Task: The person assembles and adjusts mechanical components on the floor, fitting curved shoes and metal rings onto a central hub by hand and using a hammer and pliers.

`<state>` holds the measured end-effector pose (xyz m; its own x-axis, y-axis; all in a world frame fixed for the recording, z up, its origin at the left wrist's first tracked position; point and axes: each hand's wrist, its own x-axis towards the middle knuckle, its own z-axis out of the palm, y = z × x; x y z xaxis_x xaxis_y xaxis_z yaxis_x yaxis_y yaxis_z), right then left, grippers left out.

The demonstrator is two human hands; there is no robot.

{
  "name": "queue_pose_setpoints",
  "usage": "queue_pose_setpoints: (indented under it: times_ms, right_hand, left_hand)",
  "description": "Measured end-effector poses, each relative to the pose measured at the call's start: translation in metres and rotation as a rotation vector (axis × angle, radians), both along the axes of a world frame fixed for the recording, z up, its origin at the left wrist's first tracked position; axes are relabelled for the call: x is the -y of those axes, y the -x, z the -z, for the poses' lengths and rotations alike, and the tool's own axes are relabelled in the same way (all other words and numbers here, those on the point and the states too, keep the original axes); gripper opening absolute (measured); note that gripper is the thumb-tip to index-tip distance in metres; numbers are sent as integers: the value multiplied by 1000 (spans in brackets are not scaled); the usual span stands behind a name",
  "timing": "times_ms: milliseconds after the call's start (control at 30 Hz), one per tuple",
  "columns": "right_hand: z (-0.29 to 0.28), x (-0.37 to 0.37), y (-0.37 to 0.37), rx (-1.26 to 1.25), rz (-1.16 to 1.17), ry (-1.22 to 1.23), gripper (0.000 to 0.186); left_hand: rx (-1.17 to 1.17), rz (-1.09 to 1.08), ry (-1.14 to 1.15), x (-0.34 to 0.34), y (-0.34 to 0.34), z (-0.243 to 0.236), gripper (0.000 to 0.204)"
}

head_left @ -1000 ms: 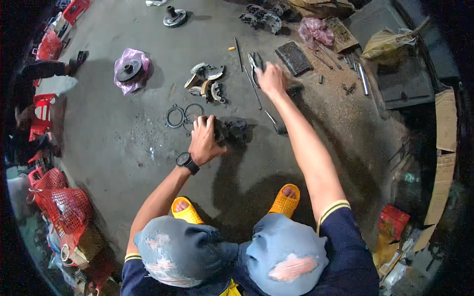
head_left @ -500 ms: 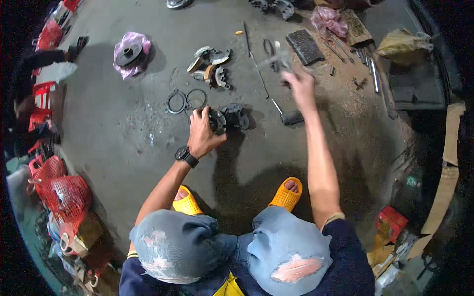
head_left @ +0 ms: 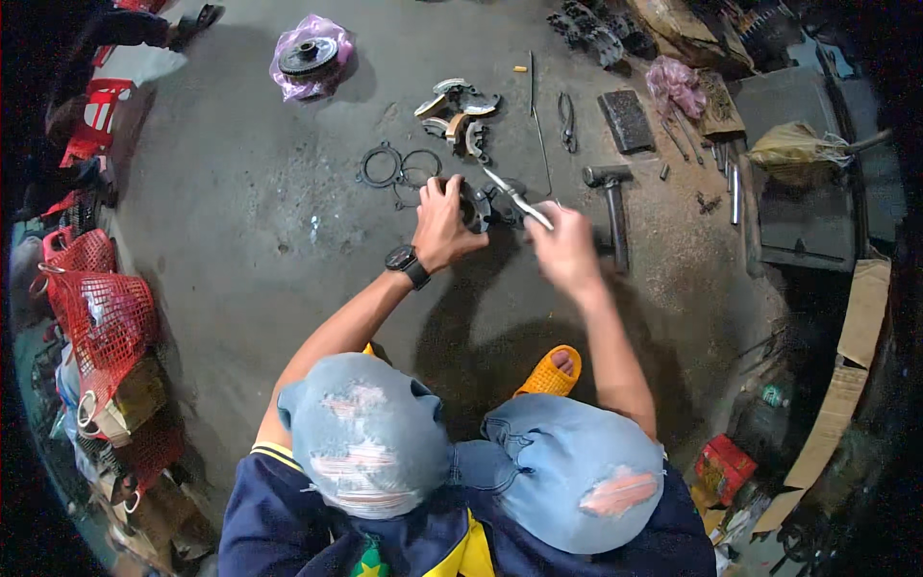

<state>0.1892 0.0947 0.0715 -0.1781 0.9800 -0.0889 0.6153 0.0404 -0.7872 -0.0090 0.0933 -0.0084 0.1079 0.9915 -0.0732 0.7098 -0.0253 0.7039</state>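
My left hand (head_left: 445, 229), a black watch on its wrist, is closed round a dark round metal part (head_left: 474, 210) on the concrete floor. Its fingers hide much of the part. My right hand (head_left: 565, 242), slightly blurred, grips a long silver pointed tool (head_left: 519, 199). The tip reaches up and left above the dark part; whether it touches is unclear, as is the tool's exact kind. Another dark metal piece (head_left: 507, 194) lies partly hidden behind the tool. To the right of my right hand rests a hammer (head_left: 615, 216), head away from me.
Beyond my hands lie metal rings (head_left: 381, 165), curved brake-shoe-like parts (head_left: 454, 125), a long thin rod (head_left: 538, 125) and a black block (head_left: 626, 122). A gear (head_left: 310, 56) sits on pink plastic at far left. Red mesh bags (head_left: 101, 308) stand on the left.
My right hand has come down from near the black block to beside my left hand. The hammer lies where a dark-handled tool was seen. My left hand keeps hold; the whole view has shifted.
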Motion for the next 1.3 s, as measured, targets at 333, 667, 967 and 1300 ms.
queue_pose_setpoints:
  times_ms: [333,667,967,1300]
  right_hand:
    - [1,8,30,121,135,-167,15]
    - [14,18,29,-53,180,-446,17]
    - [40,8,4,469,-54,-68,16]
    - [58,-31,-41,449,267,-190,20]
  left_hand:
    - [14,53,-78,0,-2,-2,96]
    - [46,33,-89,-3,-6,-5,96]
    - [120,2,-238,-15,-14,-15,97]
    - [715,-176,206,-35,28,-41,60]
